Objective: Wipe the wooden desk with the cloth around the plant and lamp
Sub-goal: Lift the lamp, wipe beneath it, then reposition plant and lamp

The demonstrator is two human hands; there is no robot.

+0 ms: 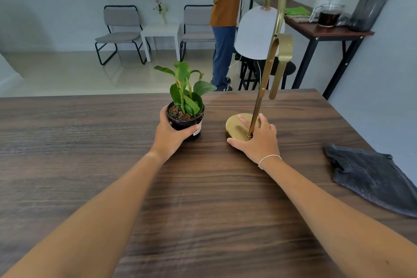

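A small green plant in a black pot (186, 117) stands near the middle of the dark wooden desk (90, 142). My left hand (171, 135) is wrapped around the pot's left and front side. To its right stands a brass lamp (237, 127) with a curved stem and a white shade. My right hand (259, 140) lies on the round brass base, fingers either side of the stem. A dark grey cloth (370, 176) lies crumpled at the desk's right edge, apart from both hands.
Beyond the desk's far edge a person in a brown top and blue trousers (223, 29) stands beside black stools. A side table (316, 29) with a jug and a vase lines the right wall. Two grey chairs and a white table (161, 31) are at the back.
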